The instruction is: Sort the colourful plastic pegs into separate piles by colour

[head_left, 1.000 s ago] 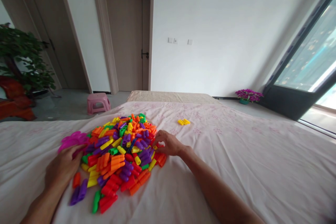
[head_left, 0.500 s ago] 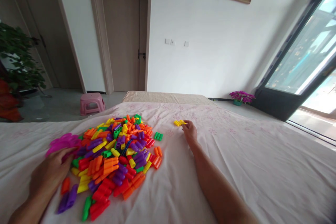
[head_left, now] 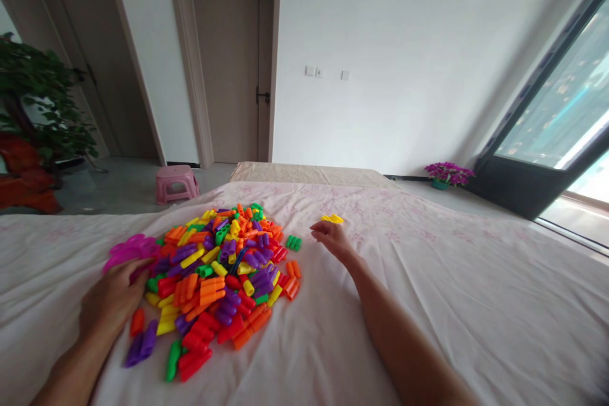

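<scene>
A heap of red, orange, yellow, green and purple plastic pieces (head_left: 214, 266) lies on the pale patterned cloth (head_left: 428, 304). My left hand (head_left: 111, 295) is at the heap's left edge, its fingers closed on the rim of a magenta flower-shaped piece (head_left: 128, 250). My right hand (head_left: 335, 241) is over the cloth right of the heap, fingers apart and holding nothing. Just beyond it rests a yellow piece (head_left: 333, 219). A green piece (head_left: 294, 243) lies between the heap and my right hand.
Past the cloth's left side stands a pink stool (head_left: 177, 184) on the floor. A leafy plant (head_left: 47, 101) is at the far left. Magenta flowers in a pot (head_left: 448, 173) stand by the wall near the glass door.
My right hand has let go of the yellow piece and moved back a little toward the heap. The whole view has shifted slightly. My left hand stays at the magenta piece.
</scene>
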Demonstrator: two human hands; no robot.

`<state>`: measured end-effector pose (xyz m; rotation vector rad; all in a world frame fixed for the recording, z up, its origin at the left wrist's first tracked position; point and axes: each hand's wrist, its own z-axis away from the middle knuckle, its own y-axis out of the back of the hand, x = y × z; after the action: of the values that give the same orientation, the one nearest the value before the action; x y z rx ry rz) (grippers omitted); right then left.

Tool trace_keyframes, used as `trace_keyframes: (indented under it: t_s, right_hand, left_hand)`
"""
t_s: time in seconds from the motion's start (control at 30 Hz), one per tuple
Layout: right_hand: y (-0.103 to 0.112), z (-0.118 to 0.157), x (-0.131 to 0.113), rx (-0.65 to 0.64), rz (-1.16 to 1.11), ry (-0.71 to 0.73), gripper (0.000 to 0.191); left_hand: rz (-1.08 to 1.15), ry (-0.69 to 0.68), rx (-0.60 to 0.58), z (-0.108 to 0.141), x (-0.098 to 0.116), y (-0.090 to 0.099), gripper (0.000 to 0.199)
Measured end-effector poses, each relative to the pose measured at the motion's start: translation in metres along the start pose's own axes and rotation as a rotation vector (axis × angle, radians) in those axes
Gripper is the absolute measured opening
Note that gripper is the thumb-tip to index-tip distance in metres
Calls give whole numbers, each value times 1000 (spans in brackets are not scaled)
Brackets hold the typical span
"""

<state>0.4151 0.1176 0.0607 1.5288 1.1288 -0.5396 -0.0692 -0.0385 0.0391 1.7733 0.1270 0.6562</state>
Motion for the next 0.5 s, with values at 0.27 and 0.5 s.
trace_keyframes:
  t_s: [0.27,0.5]
  right_hand:
    - [-40,29,-70,-567,242,206,29]
    - [-56,42,-84,-412,485,234,25]
  left_hand:
    - [21,-21,19,6,7,7,49]
    - [-31,-39,29,4,5,4,50]
